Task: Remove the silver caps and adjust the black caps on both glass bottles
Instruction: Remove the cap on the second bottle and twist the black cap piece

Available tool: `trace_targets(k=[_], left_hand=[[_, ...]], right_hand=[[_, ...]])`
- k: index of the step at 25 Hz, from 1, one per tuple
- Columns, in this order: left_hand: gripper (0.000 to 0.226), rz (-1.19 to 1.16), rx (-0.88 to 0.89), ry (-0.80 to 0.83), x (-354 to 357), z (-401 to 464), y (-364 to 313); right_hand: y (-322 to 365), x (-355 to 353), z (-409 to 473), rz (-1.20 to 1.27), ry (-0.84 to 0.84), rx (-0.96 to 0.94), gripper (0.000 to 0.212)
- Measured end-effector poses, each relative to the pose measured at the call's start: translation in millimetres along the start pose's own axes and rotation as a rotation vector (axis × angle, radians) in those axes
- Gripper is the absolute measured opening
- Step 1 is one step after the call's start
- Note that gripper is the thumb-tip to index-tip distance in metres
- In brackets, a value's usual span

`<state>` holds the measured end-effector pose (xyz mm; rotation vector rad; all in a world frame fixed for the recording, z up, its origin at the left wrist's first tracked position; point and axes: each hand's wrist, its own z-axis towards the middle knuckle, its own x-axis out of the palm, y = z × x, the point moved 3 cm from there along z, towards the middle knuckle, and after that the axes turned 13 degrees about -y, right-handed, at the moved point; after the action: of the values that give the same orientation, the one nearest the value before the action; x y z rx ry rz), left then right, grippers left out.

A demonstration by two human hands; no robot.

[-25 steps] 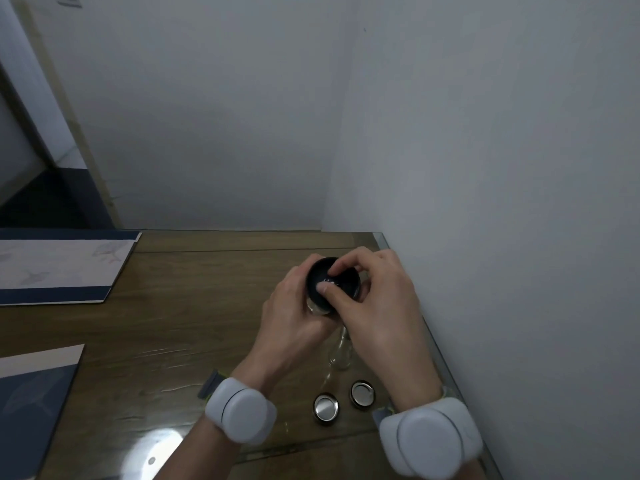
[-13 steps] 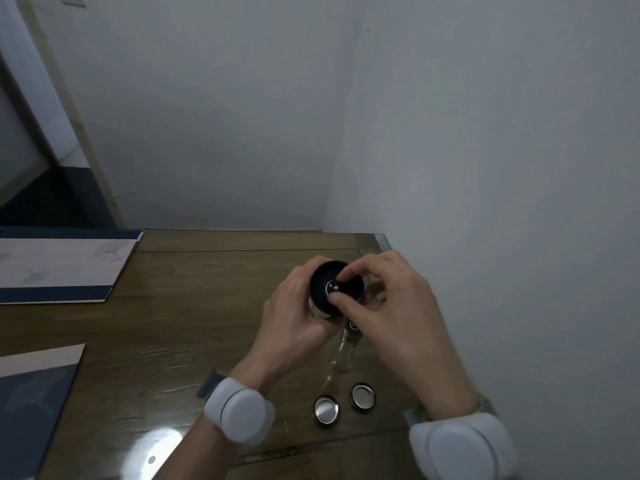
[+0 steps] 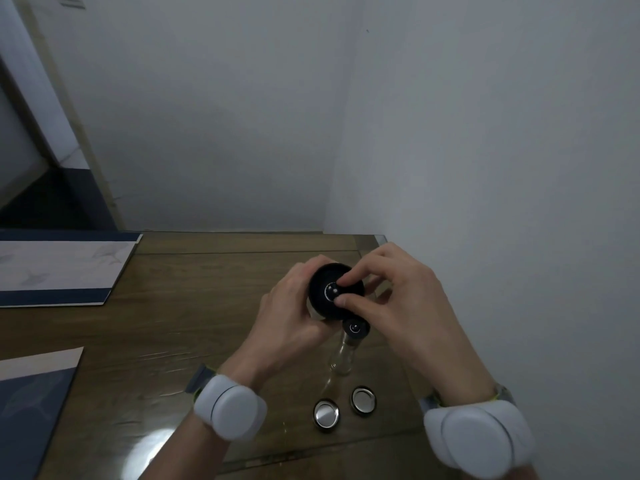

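Observation:
My left hand holds a glass bottle lifted off the table; only its round black cap shows, facing the camera. My right hand pinches the centre of that black cap with thumb and forefinger. A second glass bottle stands upright on the wooden table just below the hands, with its own black cap on. Two silver caps lie open side up on the table near the front edge, side by side.
A white wall runs close along the table's right edge. Two blue and white boards lie at the left: one at the back, one at the front. White bands sit on both wrists.
My right hand has shifted its fingers around on the black cap, and its wrist has swung slightly. The left hand, standing bottle and silver caps have stayed in place.

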<state>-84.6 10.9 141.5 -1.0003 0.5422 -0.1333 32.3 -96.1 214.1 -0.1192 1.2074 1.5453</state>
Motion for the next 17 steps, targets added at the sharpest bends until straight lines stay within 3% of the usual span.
trace_targets(k=[5,12,17], left_hand=[[0.040,-0.026,0.028,0.186,-3.3,7.2,-1.1],[0.037,0.018,0.068,0.222,-8.4,16.4,-5.7],[0.041,0.049,0.088,0.324,-7.1,15.2,-7.0]], right_hand=[[6.4,-11.6,20.8,-0.049,0.191,-0.134,0.024],[0.0,-5.8,20.3,0.101,0.131,-0.134,0.025],[-4.3,-11.7,22.5,0.091,0.250,-0.111,0.022]])
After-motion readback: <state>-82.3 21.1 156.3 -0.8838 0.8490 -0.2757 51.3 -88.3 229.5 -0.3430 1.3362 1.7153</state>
